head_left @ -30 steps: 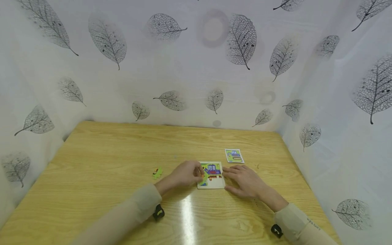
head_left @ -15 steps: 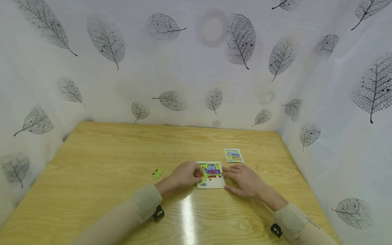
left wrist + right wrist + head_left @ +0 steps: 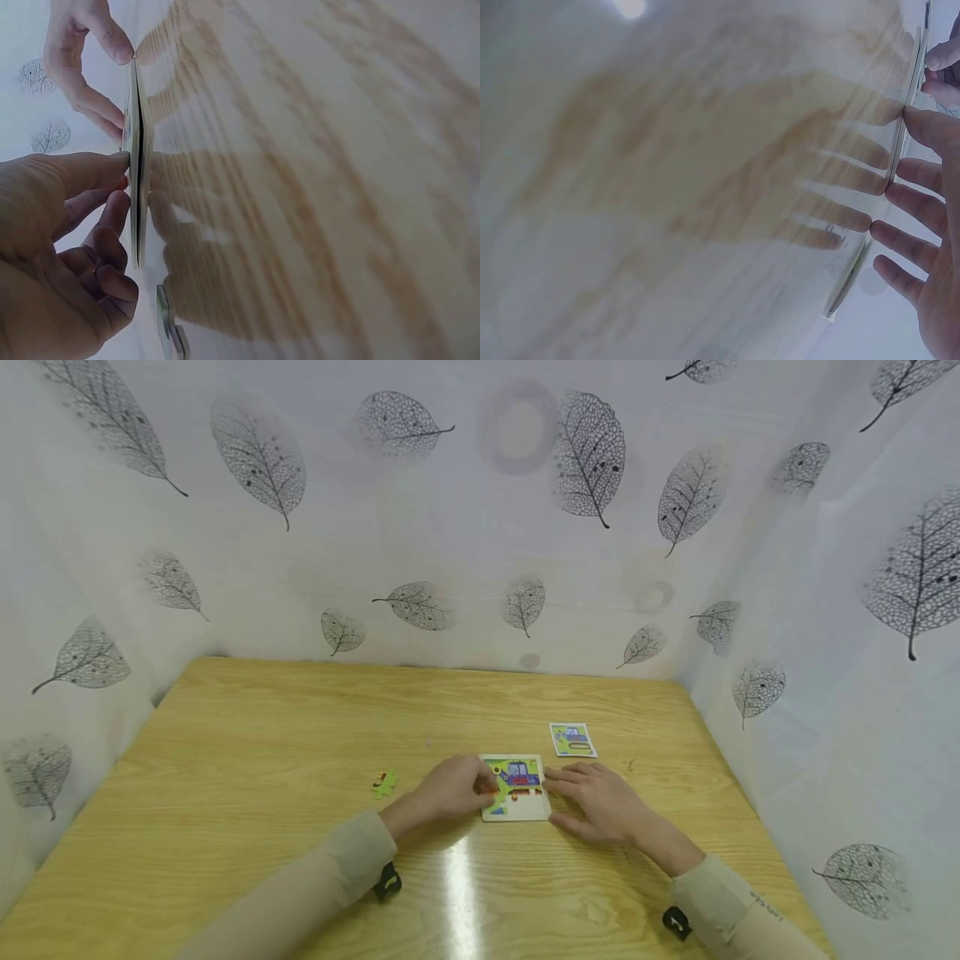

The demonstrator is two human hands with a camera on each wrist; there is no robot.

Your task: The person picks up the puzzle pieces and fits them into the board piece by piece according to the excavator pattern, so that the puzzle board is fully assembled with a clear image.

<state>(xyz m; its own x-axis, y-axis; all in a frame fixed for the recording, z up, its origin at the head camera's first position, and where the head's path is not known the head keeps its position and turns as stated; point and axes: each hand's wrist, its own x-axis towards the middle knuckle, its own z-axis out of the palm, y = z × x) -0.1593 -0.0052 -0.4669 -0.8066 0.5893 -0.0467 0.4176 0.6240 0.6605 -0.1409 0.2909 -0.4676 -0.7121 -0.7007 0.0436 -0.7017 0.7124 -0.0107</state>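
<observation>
A small square jigsaw board (image 3: 528,811) with a blue-and-red vehicle picture lies between my hands in the head view. Its lower right part shows bare white. On its left side, my left hand (image 3: 453,787) pinches a green puzzle piece (image 3: 502,794) between thumb and curled fingers; the fingers partly hide it. Seen from the left wrist, the thumb and fingertips meet at the board's face, and the board's edge (image 3: 136,161) is side-on. My right hand (image 3: 600,803) has its fingers extended, with fingertips and thumb touching the board's right edge.
Loose green puzzle pieces (image 3: 386,784) lie left of my left hand, close together. A small picture card (image 3: 573,741) with a similar vehicle lies behind my right hand. Leaf-printed white curtains (image 3: 465,543) surround the back and sides of the wooden table (image 3: 277,735).
</observation>
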